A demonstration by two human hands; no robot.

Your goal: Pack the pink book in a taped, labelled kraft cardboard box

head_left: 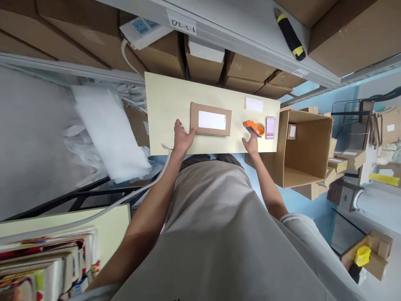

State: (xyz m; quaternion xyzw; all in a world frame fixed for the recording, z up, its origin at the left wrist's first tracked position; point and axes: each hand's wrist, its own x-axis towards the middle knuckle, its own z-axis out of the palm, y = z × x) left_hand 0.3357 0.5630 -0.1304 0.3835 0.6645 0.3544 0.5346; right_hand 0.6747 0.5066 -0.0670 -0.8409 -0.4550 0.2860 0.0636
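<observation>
A flat cardboard parcel (210, 119) with a white label lies in the middle of a pale yellow table (166, 104). My left hand (183, 136) rests at the parcel's left end, fingers spread and touching its edge. My right hand (251, 144) is open just below an orange tape dispenser (253, 127), close to it but not gripping. A pink phone (270, 127) lies right of the dispenser. A white slip (254, 104) sits further back on the table.
A large open cardboard box (305, 146) stands right of the table. Shelves with cartons (203, 62) run behind, with a power strip (142, 28) and a black-yellow knife (290, 35). White foam bags (106, 129) pile at left. Books (46, 263) stack at lower left.
</observation>
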